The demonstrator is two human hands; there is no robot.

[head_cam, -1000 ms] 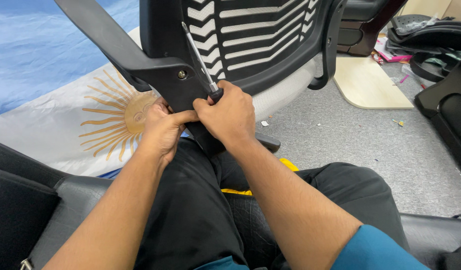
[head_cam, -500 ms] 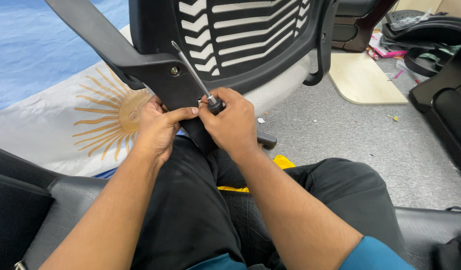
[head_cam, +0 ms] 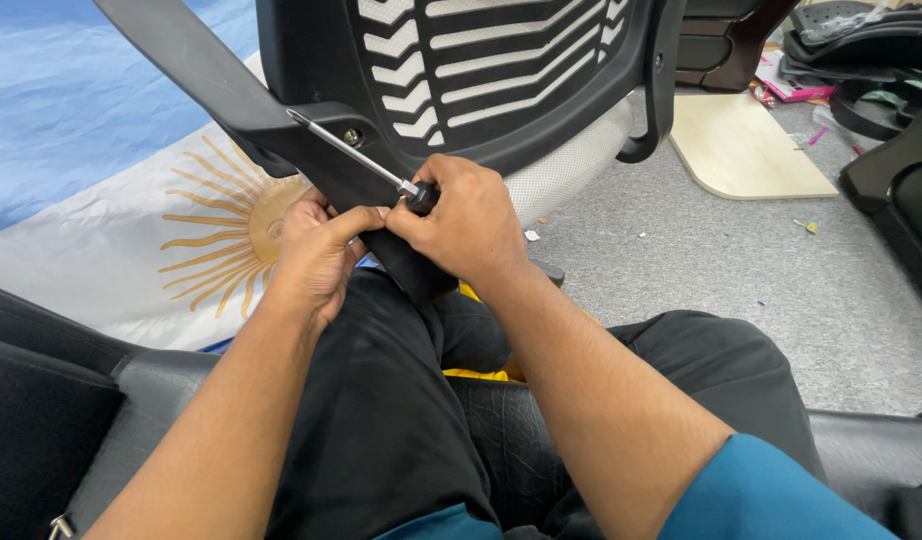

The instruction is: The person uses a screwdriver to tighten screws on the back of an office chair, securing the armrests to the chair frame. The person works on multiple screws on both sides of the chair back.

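A black office chair back [head_cam: 481, 70] with a slotted white-lined panel leans toward me over my lap. Its black armrest bracket [head_cam: 281, 130] carries a bolt head [head_cam: 352, 136]. My right hand [head_cam: 466, 225] is shut on the black handle of a screwdriver [head_cam: 356, 155], whose steel shaft points up and left across the bracket, its tip to the left of the bolt. My left hand [head_cam: 316, 255] grips the lower part of the bracket just beneath the right hand; what its fingers pinch is hidden.
A blue and white cloth with a yellow sun [head_cam: 216, 225] lies on the floor at left. A pale wooden board [head_cam: 741, 150] and black chair parts [head_cam: 881, 60] sit on the grey carpet at right. Black cushions [head_cam: 41, 400] flank my legs.
The right hand has drawn the screwdriver lower and flatter, so its shaft now lies across the bracket. The view has shifted slightly; both hands stay on the bracket.
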